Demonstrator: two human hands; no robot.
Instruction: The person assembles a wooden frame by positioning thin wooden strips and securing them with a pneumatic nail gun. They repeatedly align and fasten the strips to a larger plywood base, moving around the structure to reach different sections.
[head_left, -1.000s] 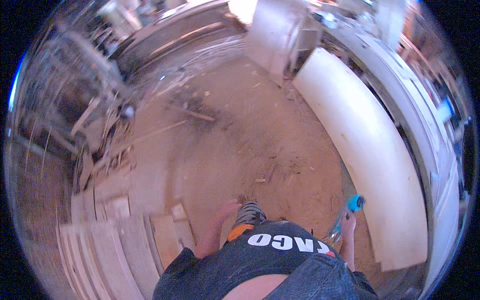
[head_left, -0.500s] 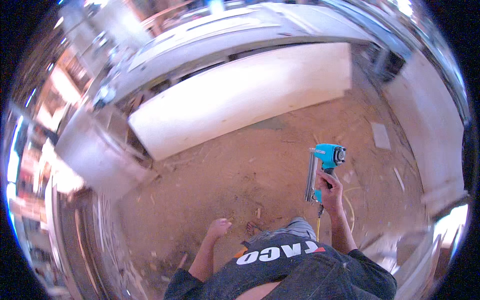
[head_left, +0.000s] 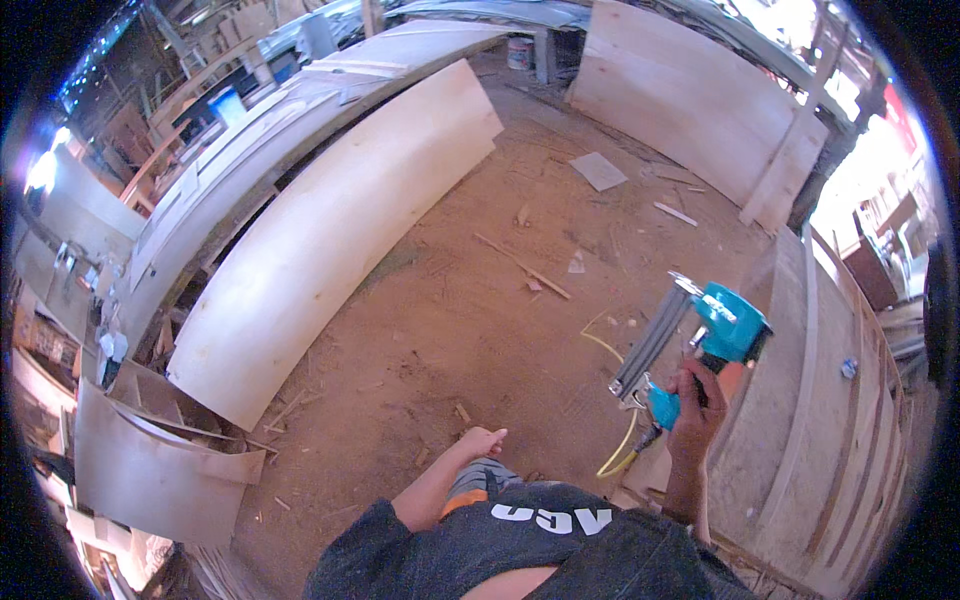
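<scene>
A teal pneumatic nail gun [head_left: 735,322] with a long grey metal magazine is raised at my right side. My right hand [head_left: 697,410] wraps round its handle, and the magazine slants down toward the left. A yellow air hose [head_left: 622,455] joins the fitting at the handle's base and loops over the floor. Low in front of my body, my left hand [head_left: 482,442] is loosely closed, with nothing showing between its fingers. It touches nothing and hangs over the brown floor.
A long pale plywood sheet [head_left: 335,240] leans along a low workbench [head_left: 235,160] at left. Another plywood panel [head_left: 690,110] stands at far right. A large flat wooden panel [head_left: 770,450] lies at near right. Wood strips [head_left: 525,268] and scraps litter the dirt floor.
The view has swung to the right, so the leaning plywood now sits further left and the wooden panel at right shows. The nail gun tilts more, still in my right hand.
</scene>
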